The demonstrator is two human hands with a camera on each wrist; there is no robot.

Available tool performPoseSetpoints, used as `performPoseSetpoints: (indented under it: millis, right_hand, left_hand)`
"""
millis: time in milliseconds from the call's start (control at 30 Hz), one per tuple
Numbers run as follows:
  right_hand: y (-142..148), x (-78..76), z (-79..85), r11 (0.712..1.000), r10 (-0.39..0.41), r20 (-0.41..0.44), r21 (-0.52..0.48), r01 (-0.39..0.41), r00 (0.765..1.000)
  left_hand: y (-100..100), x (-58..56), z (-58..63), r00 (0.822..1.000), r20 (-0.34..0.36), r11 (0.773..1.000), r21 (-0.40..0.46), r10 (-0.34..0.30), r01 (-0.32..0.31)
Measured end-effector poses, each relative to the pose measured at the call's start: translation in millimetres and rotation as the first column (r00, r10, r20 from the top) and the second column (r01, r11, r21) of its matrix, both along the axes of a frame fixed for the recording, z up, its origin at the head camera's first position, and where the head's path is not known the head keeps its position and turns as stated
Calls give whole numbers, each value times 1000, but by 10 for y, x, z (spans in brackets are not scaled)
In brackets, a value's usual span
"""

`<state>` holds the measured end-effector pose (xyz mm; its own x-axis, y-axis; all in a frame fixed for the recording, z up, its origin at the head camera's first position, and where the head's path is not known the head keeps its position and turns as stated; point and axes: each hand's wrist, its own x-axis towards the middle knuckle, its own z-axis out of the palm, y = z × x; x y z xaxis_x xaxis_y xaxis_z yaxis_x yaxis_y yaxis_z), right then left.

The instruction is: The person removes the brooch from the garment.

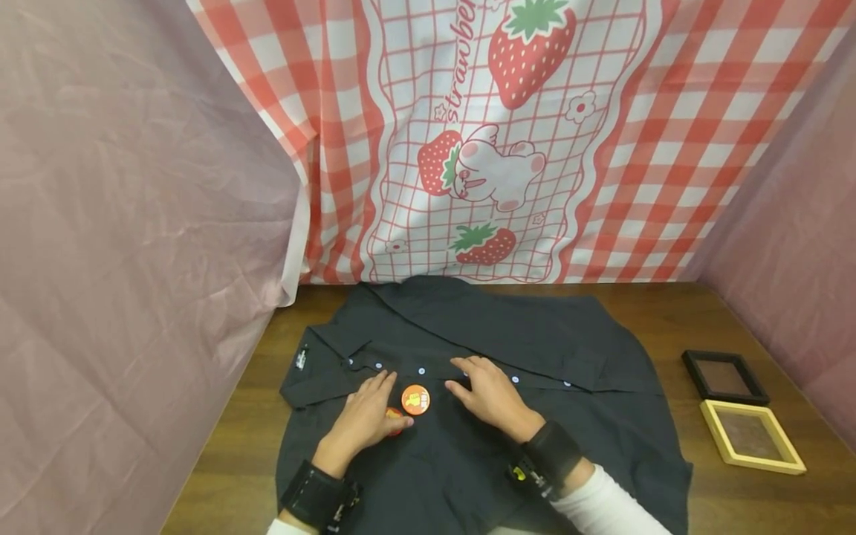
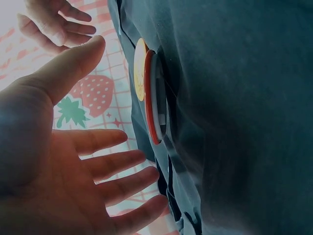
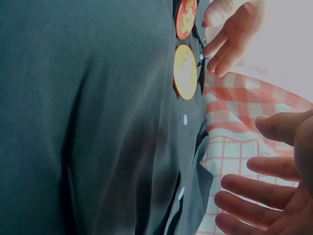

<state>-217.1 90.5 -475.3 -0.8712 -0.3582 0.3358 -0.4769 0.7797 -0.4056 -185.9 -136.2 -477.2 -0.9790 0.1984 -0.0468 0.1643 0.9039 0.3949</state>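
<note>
A dark button-up shirt (image 1: 455, 468) lies spread on the table, its collar to the left and a row of pale buttons across it. Near those buttons sits a round orange badge (image 1: 415, 400) with a yellow figure. Beside it is a red badge (image 3: 186, 19), partly hidden in the head view by my left hand (image 1: 361, 417). The left wrist view has that hand with fingers extended, apart from the red badge's rim (image 2: 148, 98). My right hand (image 1: 495, 395) hovers by the placket right of the orange badge, fingers spread and holding nothing.
Two small frames, one black (image 1: 725, 377) and one pale yellow (image 1: 752, 437), lie on the wooden table (image 1: 658, 312) at the right. A checked strawberry cloth (image 1: 495, 148) hangs behind. Pinkish drapes (image 1: 147, 245) enclose the sides.
</note>
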Motion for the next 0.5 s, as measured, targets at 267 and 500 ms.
performPoseSetpoints:
  millis: [267,500]
  right_hand:
    - [-42,7,7,999,24,2,-22,-24,1000]
    - [-92,37,-60,999,36,17,-10,-36,999]
  left_hand:
    - [1,-7,21,1000,0,1000,-6,-6,6]
    - [-11,8,-9,1000,20,1000,12,-16,16]
